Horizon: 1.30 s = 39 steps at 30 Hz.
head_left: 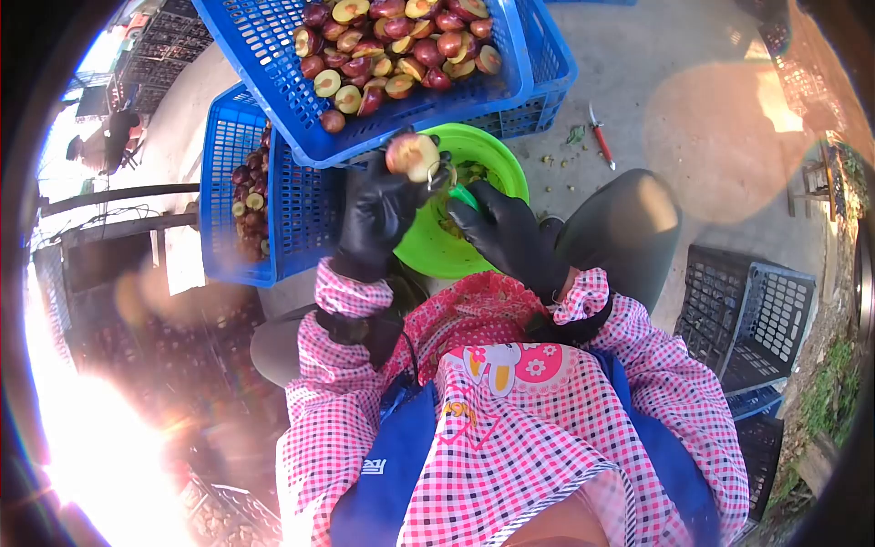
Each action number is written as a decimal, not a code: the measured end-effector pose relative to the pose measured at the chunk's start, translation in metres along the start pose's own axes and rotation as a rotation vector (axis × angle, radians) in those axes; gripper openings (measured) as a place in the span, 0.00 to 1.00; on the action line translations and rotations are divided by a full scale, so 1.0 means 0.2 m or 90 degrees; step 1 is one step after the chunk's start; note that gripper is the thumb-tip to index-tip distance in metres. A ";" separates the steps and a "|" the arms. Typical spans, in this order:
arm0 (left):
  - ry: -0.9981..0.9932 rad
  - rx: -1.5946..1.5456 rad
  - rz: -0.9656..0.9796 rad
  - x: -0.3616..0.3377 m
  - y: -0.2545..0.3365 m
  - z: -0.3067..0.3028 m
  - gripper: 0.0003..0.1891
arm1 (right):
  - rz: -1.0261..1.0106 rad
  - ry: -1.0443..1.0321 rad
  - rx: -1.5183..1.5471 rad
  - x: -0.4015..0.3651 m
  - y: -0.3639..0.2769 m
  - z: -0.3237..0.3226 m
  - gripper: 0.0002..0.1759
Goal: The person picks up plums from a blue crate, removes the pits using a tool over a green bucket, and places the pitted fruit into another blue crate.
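My left hand (372,219), in a black glove, is closed on a fruit that looks like a halved plum (413,155), its pale yellow flesh facing up. In my gloved right hand (512,235) is a small tool with a green handle (463,195). The thin metal end of that tool meets the lower right side of the plum half; its exact shape is hard to make out. Under both hands stands a bright green basin (512,169) with greenish and brown scraps inside. Just beyond the plum half, a blue crate (264,55) holds many cut red-skinned fruits.
Another blue crate (221,164) with cut fruit is at the left. A further blue crate (551,77) sits beneath the tilted upper one. A red-handled knife (602,144) lies on the concrete floor near scattered bits. Black crates (775,314) are stacked at the right.
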State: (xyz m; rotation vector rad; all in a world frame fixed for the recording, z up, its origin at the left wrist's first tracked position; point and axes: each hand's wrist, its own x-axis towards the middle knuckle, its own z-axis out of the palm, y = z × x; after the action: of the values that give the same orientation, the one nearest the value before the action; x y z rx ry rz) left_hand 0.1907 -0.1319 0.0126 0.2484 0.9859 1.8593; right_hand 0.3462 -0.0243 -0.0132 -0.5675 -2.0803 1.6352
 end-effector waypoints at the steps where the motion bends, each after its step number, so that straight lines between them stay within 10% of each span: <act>1: 0.003 -0.046 -0.006 -0.02 -0.04 0.02 0.24 | 0.002 0.003 0.000 -0.01 0.02 0.00 0.20; 17: 0.053 0.508 0.205 -0.04 -0.13 0.16 0.22 | 0.002 -0.068 -0.059 -0.05 0.02 0.00 0.22; 23: 0.024 0.265 0.118 -0.01 -0.18 0.07 0.19 | 0.004 -0.084 -0.028 -0.05 0.04 0.01 0.20; 30: 0.107 0.522 -0.039 0.04 -0.07 0.08 0.09 | -0.035 -0.273 -0.070 -0.01 0.01 -0.09 0.18; 32: 0.111 0.521 -0.165 0.06 -0.08 0.03 0.10 | 0.008 -0.277 -0.065 0.00 0.04 -0.09 0.19; 34: 0.067 0.568 -0.051 0.02 -0.08 0.10 0.35 | 0.051 -0.284 -0.058 -0.01 0.06 -0.08 0.19; 39: 0.106 0.399 0.133 -0.02 -0.15 0.25 0.36 | 0.040 -0.248 0.014 -0.01 0.01 -0.06 0.22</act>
State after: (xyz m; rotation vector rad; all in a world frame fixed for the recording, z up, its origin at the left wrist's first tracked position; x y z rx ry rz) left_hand 0.2407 -0.1034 0.0249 0.5937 1.7022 1.7231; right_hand 0.3549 -0.0155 -0.0138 -0.3272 -2.3292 1.9268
